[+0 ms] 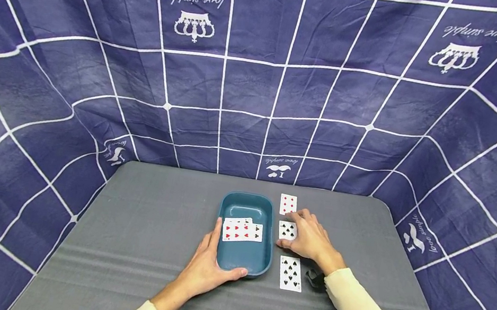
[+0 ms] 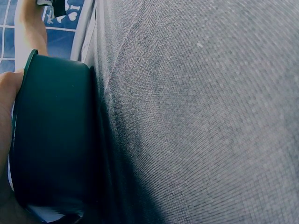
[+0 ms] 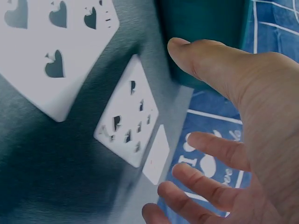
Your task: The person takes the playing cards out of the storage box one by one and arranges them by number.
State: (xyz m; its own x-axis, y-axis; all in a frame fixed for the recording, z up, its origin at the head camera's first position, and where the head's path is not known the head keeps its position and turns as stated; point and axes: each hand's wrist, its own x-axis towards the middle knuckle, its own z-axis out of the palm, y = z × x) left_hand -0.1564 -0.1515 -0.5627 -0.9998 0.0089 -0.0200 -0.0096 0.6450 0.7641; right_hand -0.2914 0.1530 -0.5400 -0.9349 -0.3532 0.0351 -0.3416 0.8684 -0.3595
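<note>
My left hand (image 1: pixel 206 266) holds the near left corner of a teal plastic box (image 1: pixel 242 261), with the thumb at its near rim and the fingers along its left side. Inside lie overlapping playing cards: a red hearts card (image 1: pixel 236 230) on top and black-suited ones partly covered. To the right of the box, my right hand (image 1: pixel 313 239) hovers over a spades card (image 3: pixel 128 114), fingers spread and apart from it. Another spades card (image 1: pixel 290 274) lies nearer me, and a diamonds card (image 1: pixel 288 204) lies beyond the hand. The left wrist view shows mainly the box's outer wall (image 2: pixel 56 126).
A grey cloth-covered table (image 1: pixel 145 236) bears the box and cards. Blue fabric (image 1: pixel 249 85) with white grid lines stands around its back and sides. Dark straps (image 1: pixel 315 279) are at the wrists.
</note>
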